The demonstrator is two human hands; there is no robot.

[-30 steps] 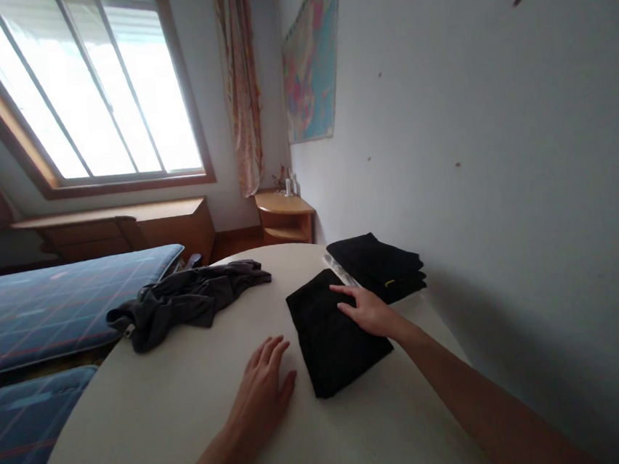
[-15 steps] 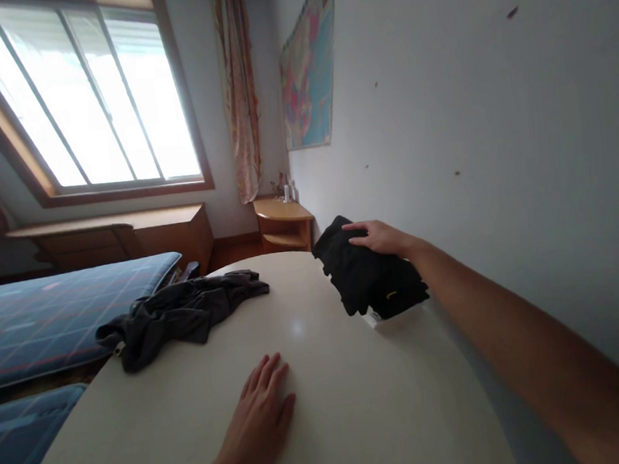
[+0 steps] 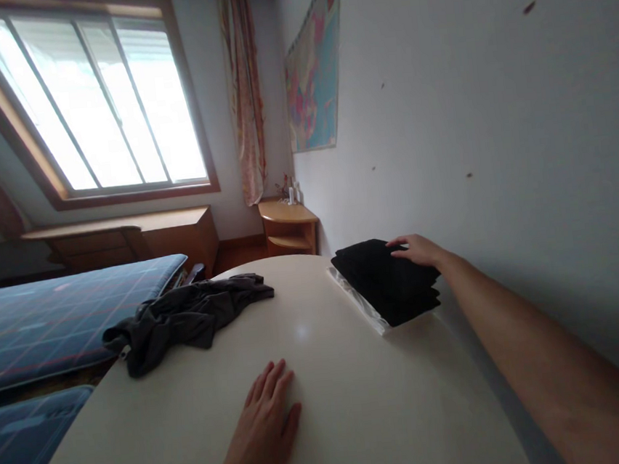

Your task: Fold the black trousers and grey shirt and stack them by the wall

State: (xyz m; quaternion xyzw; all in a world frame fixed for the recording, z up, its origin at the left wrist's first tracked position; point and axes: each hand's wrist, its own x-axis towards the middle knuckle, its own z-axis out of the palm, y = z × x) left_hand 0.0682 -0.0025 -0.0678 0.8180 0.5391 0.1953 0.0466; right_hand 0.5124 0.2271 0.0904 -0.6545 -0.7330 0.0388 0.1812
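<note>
A stack of folded black clothes (image 3: 385, 283) lies near the right edge of the round white table (image 3: 349, 410), on top of a clear plastic sheet (image 3: 357, 302). My right hand (image 3: 418, 249) rests on the far right corner of the stack, fingers stretched flat. My left hand (image 3: 266, 429) lies flat on the bare table top near me, fingers extended, holding nothing. A crumpled dark grey garment (image 3: 186, 318) lies unfolded at the table's left far side.
The grey wall runs close along the table's right side, with a map (image 3: 312, 78) hung on it. A bed with a blue plaid cover (image 3: 60, 314) stands left. A window, wooden desk (image 3: 124, 235) and small corner shelf (image 3: 287, 223) are at the back.
The folded black piece that lay in front of me was lifted by my right hand and set onto the black stack by the wall. My left hand stayed flat on the table.
</note>
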